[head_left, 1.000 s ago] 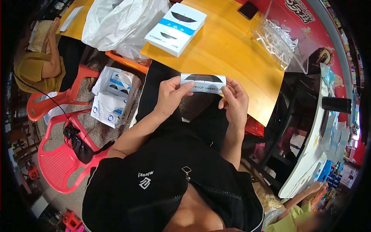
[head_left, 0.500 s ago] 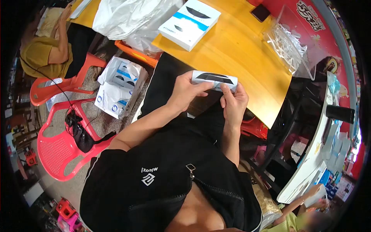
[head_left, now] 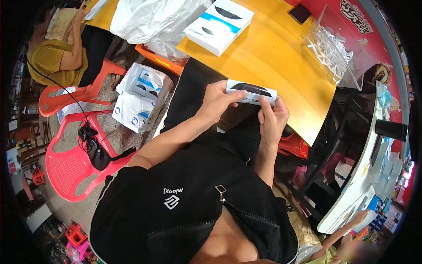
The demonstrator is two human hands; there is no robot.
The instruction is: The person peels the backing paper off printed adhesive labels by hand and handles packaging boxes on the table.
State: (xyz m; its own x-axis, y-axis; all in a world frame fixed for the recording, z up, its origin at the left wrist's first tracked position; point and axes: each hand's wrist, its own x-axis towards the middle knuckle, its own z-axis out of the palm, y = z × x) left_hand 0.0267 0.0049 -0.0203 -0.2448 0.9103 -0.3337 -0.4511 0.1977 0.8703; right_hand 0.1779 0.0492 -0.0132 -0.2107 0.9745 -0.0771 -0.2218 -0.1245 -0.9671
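Between my two hands is a curled printed sheet point(head_left: 253, 91) with a black umbrella picture and lettering. My left hand point(head_left: 216, 102) grips its left end, thumb across the front. The right end is held by my right hand point(head_left: 273, 115), with the thumb on the lower edge. The sheet is above my lap, by the near edge of the yellow table point(head_left: 281, 66). What lies behind it is hidden. Further back on the table sits a thick white stack point(head_left: 219, 26) with the same umbrella print and a blue band.
White plastic bags point(head_left: 156, 22) lie beside the stack, above an orange crate point(head_left: 160, 61). A clear bin point(head_left: 332, 55) holds white paper strips; a dark phone point(head_left: 300, 14) is near it. On the floor stand an opened carton point(head_left: 136, 112) and a pink chair point(head_left: 72, 163). Other people sit nearby.
The sheet now shows more of its lettering, its front turned further into view. My left thumb has slid along the face. The whole view has shifted slightly.
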